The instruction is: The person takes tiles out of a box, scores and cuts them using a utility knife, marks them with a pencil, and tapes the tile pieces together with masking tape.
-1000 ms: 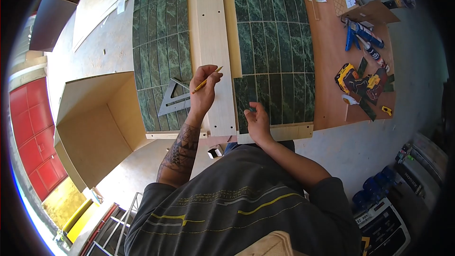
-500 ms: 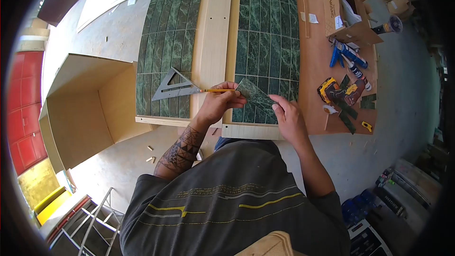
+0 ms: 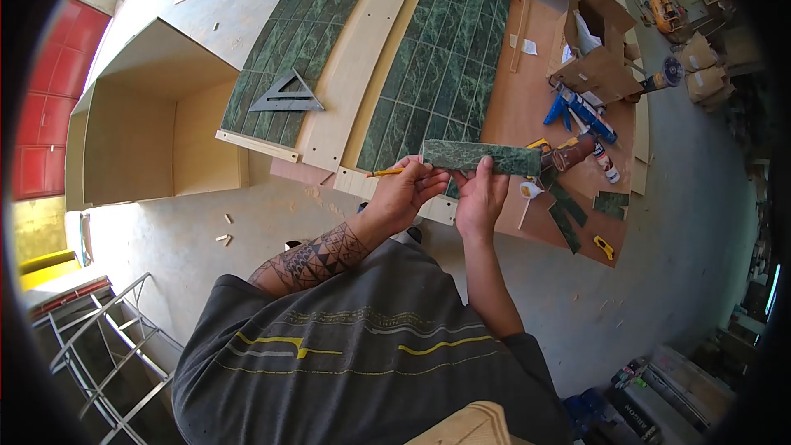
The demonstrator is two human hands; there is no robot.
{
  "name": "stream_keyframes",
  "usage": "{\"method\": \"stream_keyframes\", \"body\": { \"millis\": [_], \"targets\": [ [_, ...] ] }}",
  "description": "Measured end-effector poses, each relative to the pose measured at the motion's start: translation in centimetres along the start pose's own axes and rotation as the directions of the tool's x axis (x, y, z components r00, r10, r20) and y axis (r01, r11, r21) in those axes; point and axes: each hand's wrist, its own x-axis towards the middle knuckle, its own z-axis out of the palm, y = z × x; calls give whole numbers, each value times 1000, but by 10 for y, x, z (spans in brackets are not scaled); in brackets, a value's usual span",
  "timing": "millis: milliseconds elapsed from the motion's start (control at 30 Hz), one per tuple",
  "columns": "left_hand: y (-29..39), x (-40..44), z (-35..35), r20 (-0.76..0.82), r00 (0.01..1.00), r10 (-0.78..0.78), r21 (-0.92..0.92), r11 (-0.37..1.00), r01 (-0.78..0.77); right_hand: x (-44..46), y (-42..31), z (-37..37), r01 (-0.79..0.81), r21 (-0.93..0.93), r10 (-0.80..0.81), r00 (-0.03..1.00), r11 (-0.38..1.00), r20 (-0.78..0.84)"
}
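Observation:
A narrow green marble tile strip (image 3: 478,155) is held up crosswise before me, above the near edge of the panel. My right hand (image 3: 481,206) grips it from below, thumb on its face. My left hand (image 3: 402,191) is closed on a yellow pencil (image 3: 381,173) that points left, and its fingers meet the tile's left end. Beyond the hands lies a panel of green marble tiles (image 3: 437,58) beside a bare wooden strip (image 3: 362,58). A grey speed square (image 3: 288,99) rests on the left tiled panel (image 3: 309,29).
On the right of the worktop (image 3: 511,103) lie a blue caulking gun (image 3: 581,111), a cordless drill (image 3: 568,152), tile offcuts (image 3: 564,214), a yellow utility knife (image 3: 604,247) and an open cardboard box (image 3: 597,45). A large wooden box (image 3: 156,124) stands on the floor at left.
My view has turned and shifted to the right. Both hands have lifted the tile strip off the panel and turned it from a slant to nearly level. The pencil has moved away from the speed square.

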Motion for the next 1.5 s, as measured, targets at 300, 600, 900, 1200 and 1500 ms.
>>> {"method": "stream_keyframes", "body": {
  "millis": [300,600,900,1200,1500],
  "targets": [
    [7,-84,-32,81,984,158,704,690,-169,8,-30,-43,157,-320,-151,987,934,44],
    [36,-113,-39,307,946,101,570,777,-268,-8,-30,5,120,-612,-31,987,782,155],
    [71,-138,-79,303,939,163,601,732,-321,-22,9,73,182,-728,38,961,661,275],
    [105,-150,-116,310,932,188,561,755,-339,-35,44,119,217,-780,88,941,588,328],
    [135,-163,-125,258,959,113,619,743,-254,-53,66,137,179,-775,109,946,606,304]
  ]
}}
